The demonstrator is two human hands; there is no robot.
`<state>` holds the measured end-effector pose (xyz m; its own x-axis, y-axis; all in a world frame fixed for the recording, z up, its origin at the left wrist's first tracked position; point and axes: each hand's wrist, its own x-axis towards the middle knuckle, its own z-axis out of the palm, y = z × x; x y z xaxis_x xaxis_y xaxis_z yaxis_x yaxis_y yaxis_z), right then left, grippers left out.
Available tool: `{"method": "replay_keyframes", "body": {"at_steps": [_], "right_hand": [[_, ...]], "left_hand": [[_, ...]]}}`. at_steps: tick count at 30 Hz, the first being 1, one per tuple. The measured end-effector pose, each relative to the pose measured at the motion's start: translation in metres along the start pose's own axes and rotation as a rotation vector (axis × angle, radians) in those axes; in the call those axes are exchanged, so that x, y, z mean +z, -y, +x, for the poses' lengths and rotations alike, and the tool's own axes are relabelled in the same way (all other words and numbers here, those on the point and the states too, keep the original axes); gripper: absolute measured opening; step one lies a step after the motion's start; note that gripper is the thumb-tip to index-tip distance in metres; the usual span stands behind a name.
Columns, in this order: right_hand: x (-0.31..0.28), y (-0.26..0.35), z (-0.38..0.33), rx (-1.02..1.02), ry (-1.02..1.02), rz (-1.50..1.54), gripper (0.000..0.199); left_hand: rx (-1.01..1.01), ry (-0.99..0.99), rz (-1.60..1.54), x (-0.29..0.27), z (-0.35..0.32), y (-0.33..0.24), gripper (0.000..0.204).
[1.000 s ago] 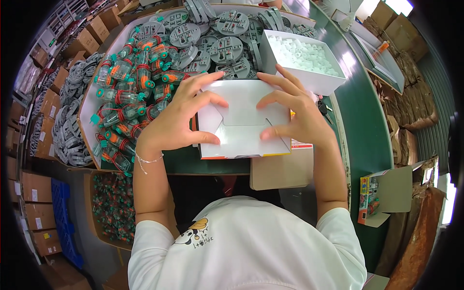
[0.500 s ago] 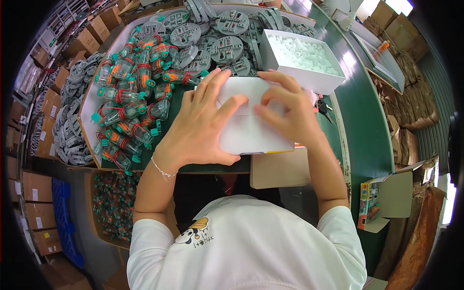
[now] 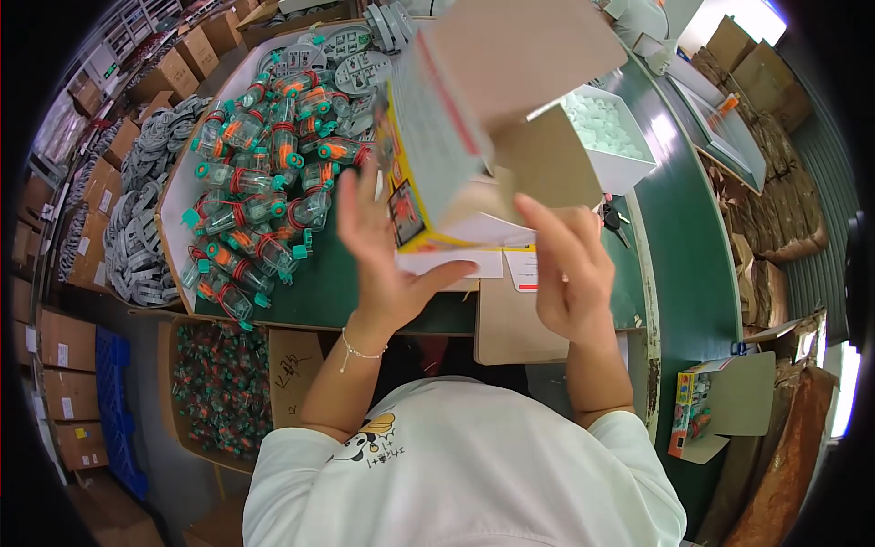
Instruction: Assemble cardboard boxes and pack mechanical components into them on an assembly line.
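Observation:
A printed cardboard box [image 3: 465, 155] in yellow, white and red is tilted up over the table, its flaps spread and its bare brown inside showing. My left hand [image 3: 378, 264] is against its lower left side, fingers upright along the printed wall and thumb stretched beneath the bottom edge. At the box's open right side is my right hand [image 3: 574, 273], index finger extended by an inner flap, the other fingers partly curled; it grips nothing visible. Motion blurs the box and fingers. Beneath lies a white printed sheet or card [image 3: 522, 271].
Clear bottles with teal caps [image 3: 246, 182] cover the left side, with grey discs [image 3: 360, 71] behind. A white box of small white pieces [image 3: 624, 169] stands right, black keys [image 3: 616, 223] beside it. A carton of small parts [image 3: 219, 387] sits lower left; a printed box [image 3: 697, 410] lower right.
The box, earlier lying with a plain white face up under both hands, has been lifted and tilted, so its printed side and open inside show. My right hand has moved nearer to me.

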<state>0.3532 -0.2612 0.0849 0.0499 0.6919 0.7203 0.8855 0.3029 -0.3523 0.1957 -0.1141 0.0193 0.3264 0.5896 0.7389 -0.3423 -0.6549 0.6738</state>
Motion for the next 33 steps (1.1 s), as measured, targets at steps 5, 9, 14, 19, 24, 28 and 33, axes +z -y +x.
{"method": "replay_keyframes", "body": {"at_steps": [5,9,14,19,24,28,33], "right_hand": [[0.024,-0.015,-0.010,0.125,0.272,-0.051,0.043],[0.046,-0.030,-0.018,0.046,0.128,-0.001,0.029],[0.047,-0.026,-0.015,-0.026,0.101,-0.104,0.020],[0.050,-0.046,-0.035,0.039,0.452,-0.162,0.016],[0.052,-0.048,-0.036,0.097,0.390,-0.064,0.013],[0.049,-0.047,-0.034,0.075,0.308,0.041,0.012],[0.054,-0.044,-0.037,0.052,0.289,-0.062,0.012]], "left_hand": [[0.054,0.088,0.154,-0.006,-0.025,0.011,0.065],[0.097,0.359,0.389,-0.006,-0.033,0.012,0.049],[0.034,0.354,0.521,0.000,-0.043,0.011,0.026],[-0.039,0.330,0.486,0.008,-0.052,0.019,0.019],[-0.060,0.273,0.488,0.013,-0.049,0.016,0.018],[-0.064,0.321,0.563,0.006,-0.047,0.007,0.016],[-0.046,0.379,0.662,0.002,-0.052,0.010,0.023]]}}
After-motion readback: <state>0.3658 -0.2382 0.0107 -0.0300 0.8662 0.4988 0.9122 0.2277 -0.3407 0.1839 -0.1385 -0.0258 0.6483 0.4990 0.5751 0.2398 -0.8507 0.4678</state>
